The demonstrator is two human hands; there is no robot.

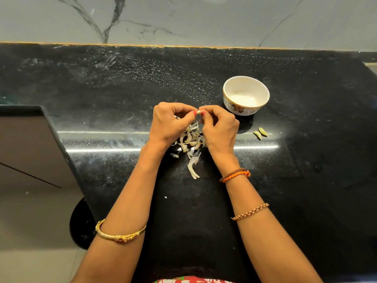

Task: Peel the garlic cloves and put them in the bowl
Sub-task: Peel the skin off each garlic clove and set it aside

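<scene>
Just left of the bowl [246, 95], the left hand [171, 123] and right hand [219, 129] together pinch 1 garlic clove [198, 112] above the peel pile [190, 139], likely so skins drop there.

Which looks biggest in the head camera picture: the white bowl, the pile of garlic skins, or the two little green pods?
1. White bowl, about tied with 2.
2. Pile of garlic skins; the hands hide part of it, so this order is unsure.
3. Two green pods, clearly smallest.
</scene>
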